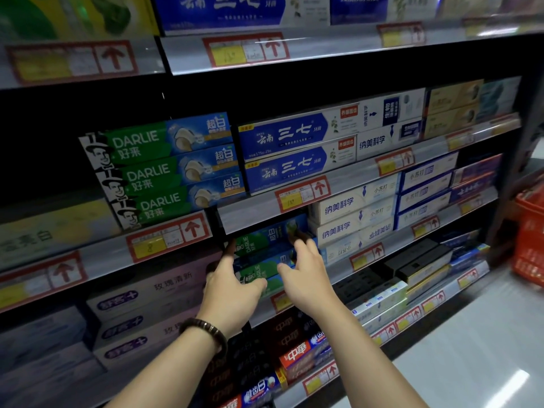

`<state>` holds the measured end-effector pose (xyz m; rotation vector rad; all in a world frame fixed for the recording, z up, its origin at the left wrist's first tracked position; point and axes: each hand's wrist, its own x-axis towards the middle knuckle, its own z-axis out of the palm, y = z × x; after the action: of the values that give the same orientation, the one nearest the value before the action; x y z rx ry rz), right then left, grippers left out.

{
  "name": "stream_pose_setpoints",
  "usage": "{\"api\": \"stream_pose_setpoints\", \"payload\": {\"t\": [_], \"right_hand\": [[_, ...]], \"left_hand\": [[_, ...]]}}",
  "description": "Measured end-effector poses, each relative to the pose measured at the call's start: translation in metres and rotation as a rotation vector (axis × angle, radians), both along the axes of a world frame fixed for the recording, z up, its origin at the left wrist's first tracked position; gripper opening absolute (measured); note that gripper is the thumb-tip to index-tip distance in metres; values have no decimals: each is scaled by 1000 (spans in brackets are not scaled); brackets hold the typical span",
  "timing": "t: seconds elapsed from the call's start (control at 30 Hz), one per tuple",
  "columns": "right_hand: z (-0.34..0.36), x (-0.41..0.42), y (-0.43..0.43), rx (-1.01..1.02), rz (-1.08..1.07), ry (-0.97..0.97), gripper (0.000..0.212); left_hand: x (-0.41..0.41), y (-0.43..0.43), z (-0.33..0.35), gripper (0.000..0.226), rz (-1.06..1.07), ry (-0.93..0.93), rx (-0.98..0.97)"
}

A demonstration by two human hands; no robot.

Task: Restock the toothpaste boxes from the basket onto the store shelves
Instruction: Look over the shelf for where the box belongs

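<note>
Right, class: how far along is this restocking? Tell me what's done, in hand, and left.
Done: the upper Darlie stack sits three high, faces out. In hand: the left hand and right hand touch the lower Darlie boxes, one shelf down. Left: the red basket stands at right; its contents are not visible.

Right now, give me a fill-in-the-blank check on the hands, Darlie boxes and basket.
The left hand and right hand both touch green-and-blue Darlie toothpaste boxes lying ___ the upper Darlie stack.
That upper stack holds ___ boxes.
The dark bead bracelet is on the ___ wrist.
The red plastic basket stands at the far ___.
Missing: below; three; left; right.
</note>
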<state>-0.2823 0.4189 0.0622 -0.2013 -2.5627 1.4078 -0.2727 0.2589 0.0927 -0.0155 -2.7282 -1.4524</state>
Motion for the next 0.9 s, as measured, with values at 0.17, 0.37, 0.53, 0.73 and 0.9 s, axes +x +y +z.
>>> {"api": "stream_pose_setpoints", "payload": {"t": [0.17,0.37,0.53,0.73,0.9], "right_hand": [[1,-1,-1,3,-20,34,54],[1,7,-4,-62,-117,141,53],[7,21,-5,-137,-202,213,38],[14,49,-10,-231,-175,166,28],[26,72,-21,-245,-116,78,25]], "left_hand": [[-1,0,-1,96,1,9,-10],[6,-1,0,86,19,37,14],[18,-4,7,79,60,13,14],[44,-24,10,58,101,-32,101],[71,-52,15,49,83,-80,155]]}}
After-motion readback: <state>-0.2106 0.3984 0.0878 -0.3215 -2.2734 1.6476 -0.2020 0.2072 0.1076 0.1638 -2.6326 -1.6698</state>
